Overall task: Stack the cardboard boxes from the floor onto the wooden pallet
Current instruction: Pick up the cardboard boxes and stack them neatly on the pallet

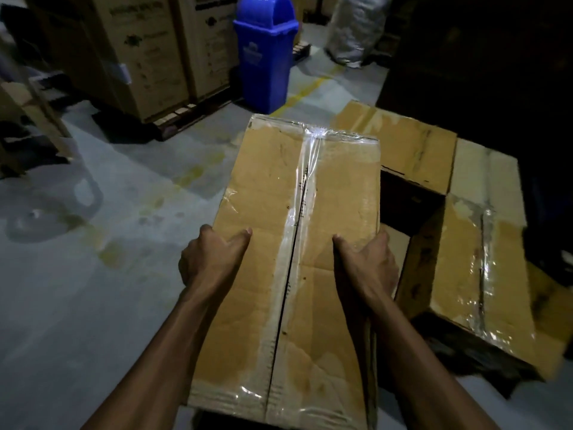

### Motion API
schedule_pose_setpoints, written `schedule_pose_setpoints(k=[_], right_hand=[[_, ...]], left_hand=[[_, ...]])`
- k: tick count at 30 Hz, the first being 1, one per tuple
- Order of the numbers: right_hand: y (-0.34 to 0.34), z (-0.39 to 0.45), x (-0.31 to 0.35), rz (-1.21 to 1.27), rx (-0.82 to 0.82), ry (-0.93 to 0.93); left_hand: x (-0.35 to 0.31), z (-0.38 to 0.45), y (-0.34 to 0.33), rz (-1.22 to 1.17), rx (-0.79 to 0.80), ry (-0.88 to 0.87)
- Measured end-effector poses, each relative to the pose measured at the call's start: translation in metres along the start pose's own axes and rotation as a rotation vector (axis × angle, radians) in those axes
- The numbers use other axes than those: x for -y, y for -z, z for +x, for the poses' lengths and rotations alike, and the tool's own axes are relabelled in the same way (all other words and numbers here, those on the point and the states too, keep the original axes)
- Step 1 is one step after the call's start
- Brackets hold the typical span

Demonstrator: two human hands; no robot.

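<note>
2 hands grip my taped cardboard box (297, 243): left hand (214, 259) clamped on its left edge, right hand (369, 262) on its right.

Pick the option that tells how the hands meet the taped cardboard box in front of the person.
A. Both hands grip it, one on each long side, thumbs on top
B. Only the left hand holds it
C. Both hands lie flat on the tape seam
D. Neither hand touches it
A: the left hand and the right hand clasp opposite sides of the taped cardboard box, each thumb lying on its top face.
</note>
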State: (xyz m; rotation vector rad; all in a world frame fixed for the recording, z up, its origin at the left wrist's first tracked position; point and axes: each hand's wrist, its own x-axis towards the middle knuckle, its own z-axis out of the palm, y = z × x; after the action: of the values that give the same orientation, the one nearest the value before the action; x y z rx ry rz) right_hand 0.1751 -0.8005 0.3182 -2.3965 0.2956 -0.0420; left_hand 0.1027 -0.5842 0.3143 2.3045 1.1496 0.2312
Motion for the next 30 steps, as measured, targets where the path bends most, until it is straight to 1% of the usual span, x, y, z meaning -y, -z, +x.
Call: schedule_pose_setpoints(k=[3, 8, 16, 23, 25, 28, 30], right_hand=[[-0.004, -0.004, 0.008, -0.001, -0.065, -0.070], [-0.001, -0.001, 0.006, 0.003, -0.127, -0.174], [0.007, 0.030, -0.021, -0.014, -0.218, -0.286], [0.011, 0.095, -0.054, -0.015, -0.185, -0.336], [0.009, 0.119, -0.066, -0.016, -0.162, -0.350], [0.007, 0.166, -0.089, -0.017, -0.119, -0.379], [0.004, 0.182, -0.097, -0.014, -0.100, -0.384]], left_hand=[[-0.008, 0.025, 0.001, 0.009, 0.061, -0.060], [-0.028, 0.046, -0.008, 0.013, 0.167, -0.162], [-0.071, 0.056, -0.052, -0.006, 0.302, -0.254], [-0.119, 0.066, -0.111, 0.033, 0.381, -0.280], [-0.135, 0.070, -0.132, 0.054, 0.398, -0.258], [-0.164, 0.078, -0.171, 0.076, 0.466, -0.207], [-0.174, 0.079, -0.183, 0.079, 0.506, -0.188]])
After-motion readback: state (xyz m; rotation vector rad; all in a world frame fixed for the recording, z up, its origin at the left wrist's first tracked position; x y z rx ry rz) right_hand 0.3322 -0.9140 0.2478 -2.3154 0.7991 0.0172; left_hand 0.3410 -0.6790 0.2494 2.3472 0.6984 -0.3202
